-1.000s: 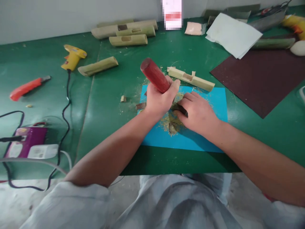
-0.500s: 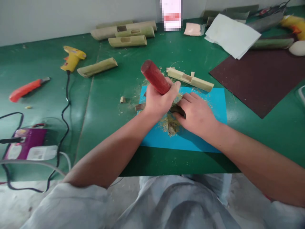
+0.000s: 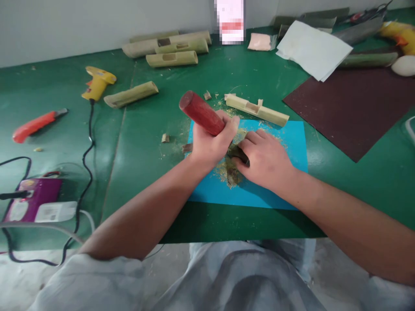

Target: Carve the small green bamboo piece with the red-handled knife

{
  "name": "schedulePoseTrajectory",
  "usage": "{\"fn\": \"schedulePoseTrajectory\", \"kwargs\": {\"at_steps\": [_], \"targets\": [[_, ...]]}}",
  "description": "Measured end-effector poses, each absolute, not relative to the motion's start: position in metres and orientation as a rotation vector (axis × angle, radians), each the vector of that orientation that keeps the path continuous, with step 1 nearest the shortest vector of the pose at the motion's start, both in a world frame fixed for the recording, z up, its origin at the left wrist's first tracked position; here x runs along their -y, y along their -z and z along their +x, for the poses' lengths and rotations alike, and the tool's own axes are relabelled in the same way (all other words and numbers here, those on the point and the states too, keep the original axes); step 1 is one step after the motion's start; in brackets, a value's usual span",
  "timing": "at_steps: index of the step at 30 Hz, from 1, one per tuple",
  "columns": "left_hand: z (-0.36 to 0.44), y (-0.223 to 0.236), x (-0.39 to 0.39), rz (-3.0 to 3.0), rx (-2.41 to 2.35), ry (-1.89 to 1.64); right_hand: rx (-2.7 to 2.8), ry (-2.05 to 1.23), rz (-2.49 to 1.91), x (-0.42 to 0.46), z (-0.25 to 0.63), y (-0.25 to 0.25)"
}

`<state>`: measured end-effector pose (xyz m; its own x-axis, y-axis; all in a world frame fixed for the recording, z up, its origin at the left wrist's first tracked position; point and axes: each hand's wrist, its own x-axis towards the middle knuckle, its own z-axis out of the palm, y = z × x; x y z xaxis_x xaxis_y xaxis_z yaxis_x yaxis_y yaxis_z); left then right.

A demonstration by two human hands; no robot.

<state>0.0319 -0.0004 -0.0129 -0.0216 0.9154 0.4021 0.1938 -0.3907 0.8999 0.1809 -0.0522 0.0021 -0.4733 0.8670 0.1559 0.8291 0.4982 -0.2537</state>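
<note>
In the head view, the left hand's [image 3: 212, 144] fingers wrap tightly around a red tool handle [image 3: 202, 113] at centre, its butt tilted upper left. The right hand [image 3: 267, 156], nearer, has fingers curled onto a dark bamboo piece [image 3: 239, 153], centre frame, slanting lower right between the hands.

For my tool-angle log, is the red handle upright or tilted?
Tilted: the red handle slants up out of the left hand, its round end toward the picture's left.
</note>
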Motion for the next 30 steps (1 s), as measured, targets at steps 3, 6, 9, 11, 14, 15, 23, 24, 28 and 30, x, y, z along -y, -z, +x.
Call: {"fn": "schedulePoseTrajectory", "kwargs": {"at_steps": [3,6,9,11,14,15,23,24,28,30], "targets": [[0.033,0.012,0.001,1.622,-1.189,-1.453,2.470,-0.229,-1.437,0.052,0.180,-0.002],[0.034,0.011,0.001,1.638,-1.199,-1.458,2.457,-0.234,-1.430,0.051,0.180,0.001],[0.037,0.011,-0.001,1.655,-1.191,-1.460,2.436,-0.261,-1.420,0.048,0.181,0.003],[0.039,0.011,-0.003,1.658,-1.195,-1.448,2.428,-0.296,-1.422,0.047,0.181,0.004],[0.043,0.011,-0.006,1.633,-1.219,-1.418,2.429,-0.338,-1.404,0.045,0.182,0.005],[0.044,0.010,-0.006,1.616,-1.233,-1.410,2.425,-0.342,-1.395,0.045,0.182,0.005],[0.044,0.010,-0.009,1.377,-1.341,-1.447,2.421,-0.287,-1.406,0.043,0.182,0.004],[0.044,0.010,-0.009,1.370,-1.322,-1.446,2.424,-0.279,-1.415,0.043,0.182,0.003],[0.044,0.012,-0.010,1.483,-1.251,-1.457,2.419,-0.283,-1.431,0.044,0.181,0.003],[0.042,0.013,-0.010,1.523,-1.231,-1.454,2.412,-0.284,-1.431,0.044,0.182,0.003]]}}
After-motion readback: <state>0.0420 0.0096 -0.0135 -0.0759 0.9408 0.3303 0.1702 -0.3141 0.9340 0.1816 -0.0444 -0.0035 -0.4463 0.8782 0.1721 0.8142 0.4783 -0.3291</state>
